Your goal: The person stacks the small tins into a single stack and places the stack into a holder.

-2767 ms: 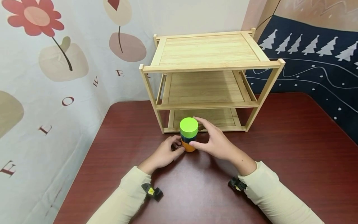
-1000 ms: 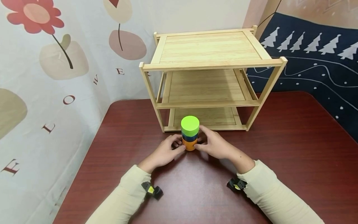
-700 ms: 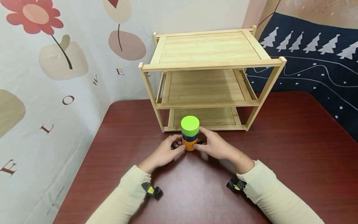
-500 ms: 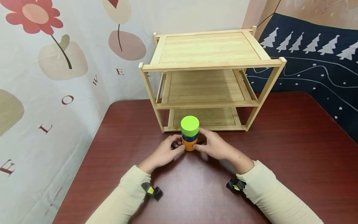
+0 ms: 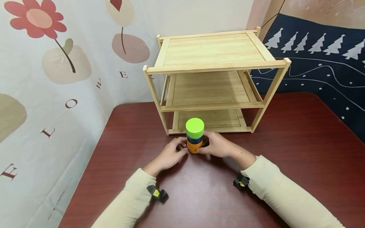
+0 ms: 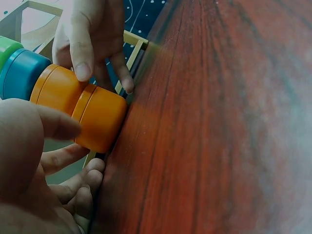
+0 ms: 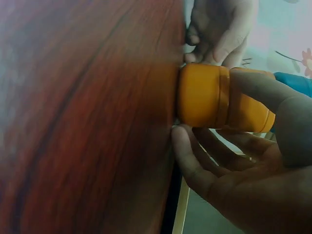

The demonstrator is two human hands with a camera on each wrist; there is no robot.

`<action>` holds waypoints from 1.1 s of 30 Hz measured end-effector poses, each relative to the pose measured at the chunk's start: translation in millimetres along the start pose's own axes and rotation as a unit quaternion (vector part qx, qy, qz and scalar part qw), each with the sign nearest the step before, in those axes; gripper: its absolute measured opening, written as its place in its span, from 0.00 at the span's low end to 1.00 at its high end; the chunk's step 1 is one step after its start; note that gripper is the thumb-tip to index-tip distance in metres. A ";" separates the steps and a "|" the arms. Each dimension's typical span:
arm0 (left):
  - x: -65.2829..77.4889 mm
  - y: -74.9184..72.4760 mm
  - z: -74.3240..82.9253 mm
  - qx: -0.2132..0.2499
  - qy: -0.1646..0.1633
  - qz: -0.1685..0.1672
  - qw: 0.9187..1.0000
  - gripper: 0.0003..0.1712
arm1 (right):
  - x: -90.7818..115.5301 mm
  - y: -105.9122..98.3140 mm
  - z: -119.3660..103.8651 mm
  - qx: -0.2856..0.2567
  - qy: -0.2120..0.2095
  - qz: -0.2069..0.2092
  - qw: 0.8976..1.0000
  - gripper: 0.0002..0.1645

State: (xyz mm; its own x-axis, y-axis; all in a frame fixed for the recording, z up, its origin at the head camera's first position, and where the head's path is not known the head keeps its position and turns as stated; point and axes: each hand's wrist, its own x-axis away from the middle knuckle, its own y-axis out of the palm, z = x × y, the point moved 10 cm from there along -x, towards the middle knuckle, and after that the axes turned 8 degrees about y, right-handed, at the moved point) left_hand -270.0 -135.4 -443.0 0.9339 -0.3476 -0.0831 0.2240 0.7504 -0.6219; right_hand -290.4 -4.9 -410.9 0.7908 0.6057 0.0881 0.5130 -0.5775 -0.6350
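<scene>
An upright stack of round plastic containers stands on the table: a green piece [image 5: 195, 127] on top, a dark blue one [image 5: 195, 140] below, then two orange ones, shown as an upper orange container [image 6: 58, 87] and a lower orange container [image 6: 102, 117] in the left wrist view. My right hand [image 5: 220, 145] grips the upper orange container, thumb across its near side and fingers behind. From the left, my left hand [image 5: 169, 153] holds the lower orange container low down, its thumb in front and index fingertip at the edge. The other left fingers curl beside the tabletop.
A three-tier wooden shelf [image 5: 218, 104] stands directly behind the stack on the dark red table [image 5: 125, 126]. A white flower-print cloth [image 5: 94, 47] hangs at the left, a navy tree-print cloth [image 5: 313, 69] at the right.
My right hand has come down from around the green piece to the orange part of the stack. The left hand has stayed low at the stack's left side.
</scene>
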 end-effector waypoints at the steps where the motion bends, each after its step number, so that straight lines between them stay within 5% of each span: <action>1: -0.4 0.2 0.2 0.000 -0.001 0.000 1.000 0.23 | -0.6 0.1 0.3 0.001 0.003 -0.003 1.000 0.30; 11: -2.2 1.5 0.3 0.013 -0.018 -0.013 1.000 0.26 | -5.8 7.3 2.7 0.015 0.040 -0.014 0.999 0.37; 16: 3.6 -8.5 11.3 0.005 -0.014 0.001 1.000 0.36 | -6.9 9.4 -1.9 0.015 0.040 -0.006 0.999 0.39; 24: 15.3 -40.4 52.8 -0.080 0.072 0.081 0.991 0.45 | -8.2 6.0 -2.8 0.030 0.034 0.022 0.999 0.38; 33: 26.8 -59.9 98.4 -0.177 0.178 0.137 0.958 0.41 | -8.9 9.0 -3.1 0.023 0.033 0.013 0.999 0.39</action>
State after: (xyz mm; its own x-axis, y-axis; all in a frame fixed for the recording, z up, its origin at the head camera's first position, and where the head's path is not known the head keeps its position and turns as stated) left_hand -231.0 -134.3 -331.4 0.7754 -0.3825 -0.5024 -0.1837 0.6246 -0.7591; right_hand -291.8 -17.2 -415.0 0.8245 0.5530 0.1200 0.4776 -0.5661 -0.6719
